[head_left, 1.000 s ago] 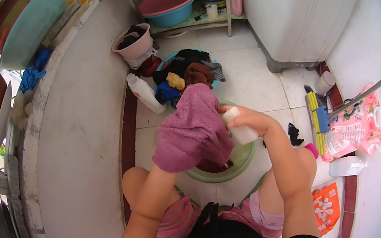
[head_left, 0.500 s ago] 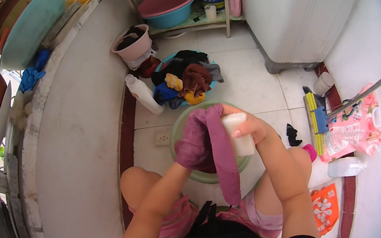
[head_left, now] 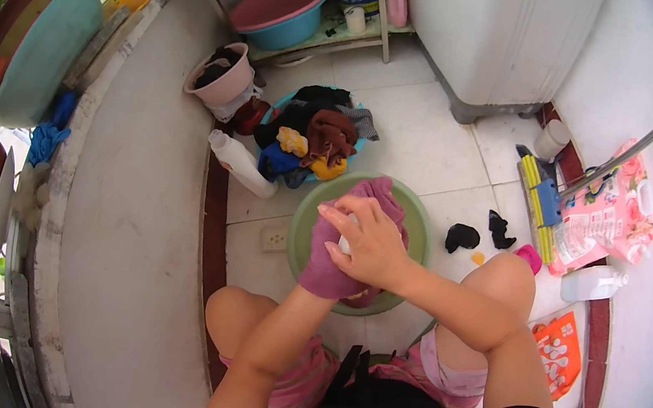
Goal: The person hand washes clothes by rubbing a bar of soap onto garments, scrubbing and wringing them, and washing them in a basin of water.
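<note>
A mauve cloth (head_left: 323, 264) covers my left hand (head_left: 312, 303), whose fingers are hidden beneath it. Over it my right hand (head_left: 366, 248) presses a white bar of soap (head_left: 344, 245) against the fabric. Only slivers of the soap show between my thumb and fingers. Both hands are above a round green basin (head_left: 420, 210) on the floor between my knees, and part of the cloth spreads toward the basin's far side. What the basin holds is mostly hidden by my hands and the cloth.
Past the basin, a blue tub (head_left: 360, 157) is heaped with dark, brown and yellow clothes. A white bottle (head_left: 241, 164) leans beside it. Small black cloth pieces (head_left: 462, 239) lie to the right, near a yellow-and-blue mop head (head_left: 540, 204). A low wall (head_left: 145, 202) stands left.
My right hand has swung left and down, bringing the soap onto the cloth. The cloth's hanging end no longer dangles at the basin's near side; it now bunches over the basin.
</note>
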